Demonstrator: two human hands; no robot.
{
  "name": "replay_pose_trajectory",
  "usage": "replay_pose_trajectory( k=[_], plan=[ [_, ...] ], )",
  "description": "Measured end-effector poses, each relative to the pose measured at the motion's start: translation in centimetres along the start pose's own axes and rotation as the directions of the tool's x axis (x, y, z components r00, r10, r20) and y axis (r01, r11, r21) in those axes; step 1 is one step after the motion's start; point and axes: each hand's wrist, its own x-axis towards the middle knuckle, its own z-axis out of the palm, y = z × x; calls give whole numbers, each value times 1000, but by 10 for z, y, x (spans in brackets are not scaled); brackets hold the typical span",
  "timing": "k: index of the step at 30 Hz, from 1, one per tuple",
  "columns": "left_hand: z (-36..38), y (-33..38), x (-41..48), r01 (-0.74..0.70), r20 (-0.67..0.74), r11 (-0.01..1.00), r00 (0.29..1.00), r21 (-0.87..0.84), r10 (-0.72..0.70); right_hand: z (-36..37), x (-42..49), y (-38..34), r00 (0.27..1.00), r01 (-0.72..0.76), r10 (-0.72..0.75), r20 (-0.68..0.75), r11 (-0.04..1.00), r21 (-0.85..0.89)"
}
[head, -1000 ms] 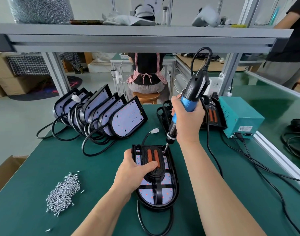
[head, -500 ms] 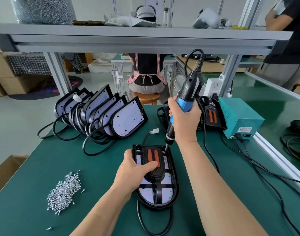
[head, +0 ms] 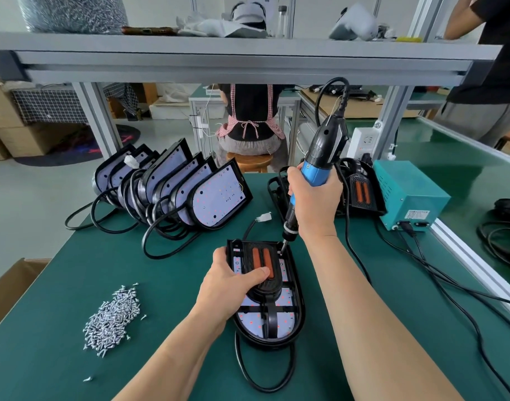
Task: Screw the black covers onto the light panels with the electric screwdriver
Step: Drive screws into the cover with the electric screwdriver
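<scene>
Hands: left hand [head: 230, 280] pinned black cover [head: 262, 267] against shifting; right hand [head: 314, 198] gripped electric screwdriver [head: 320, 160].
Bit: pressed at cover's far-right corner.

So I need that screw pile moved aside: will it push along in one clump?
Probably not. The screw pile is loose and small-pieced, with strays already lying apart, so it would likely spread. The screws may also roll on the smooth-looking green mat.

Screwdriver [head: 320, 169] more upright than second ago, top swung left; its cable loop shifted left with it. Right hand [head: 314, 204] slid slightly left, toward far end of cover [head: 261, 270]. Bystander's arm at far right lifted higher.
</scene>
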Motion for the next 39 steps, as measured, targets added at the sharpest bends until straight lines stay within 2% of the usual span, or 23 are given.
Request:
replay_pose_trajectory(
  k=[3, 8, 11, 16, 20, 22, 24, 26, 28, 32, 35, 37, 39],
  plan=[
    [0, 2, -2, 2, -1, 1000, 1000, 4, -2, -2, 0, 0, 1000, -14, 14, 28, 1000, -2],
    [-1, 2, -2, 6, 4, 1000, 1000, 9, -6, -12, -6, -3, 971, 8, -16, 239, 999, 34],
    [0, 2, -1, 13, 7, 1000, 1000, 10, -13, -15, -9, -7, 961, -17, -4, 278, 997, 74],
    [-1, 3, -1, 15, 3, 1000, 1000, 6, -15, -15, -5, -28, 964, -4, -36, 265, 989, 149],
    [-1, 5, -3, 13, 1, 1000, 1000, 2, -13, -23, 3, -52, 988, 51, -80, 132, 977, 205],
    [-1, 7, -5, 12, 5, 1000, 1000, 3, -12, -31, 3, -53, 1000, -25, 26, 0, 960, 280],
    [-1, 9, -7, 5, -2, 1000, 1000, 4, -5, -45, 1, -46, 973, -139, 206, -106, 883, 448],
    [-2, 10, -8, -4, -5, 1000, 1000, 7, 4, -63, -5, -36, 938, -169, 313, -147, 785, 597],
    [-2, 10, -10, -3, -1, 1000, 1000, 8, 3, -82, -15, -18, 910, -191, 380, -166, 740, 645],
    [-6, 12, -15, -14, 34, 1000, 999, 21, 13, -105, -34, 10, 874, -318, 471, -119, 741, 592],
    [-15, 12, -22, -8, 29, 998, 1000, 68, 6, -110, -38, 16, 863, -342, 501, -61, 671, 658],
    [-30, 11, -28, -38, -72, 982, 996, 187, 53, -112, -38, 21, 838, -371, 546, -28, 606, 704],
    [-55, 3, -30, -113, -212, 939, 959, 324, 188, -113, -37, 25, 817, -391, 576, -4, 560, 730]
  ],
)
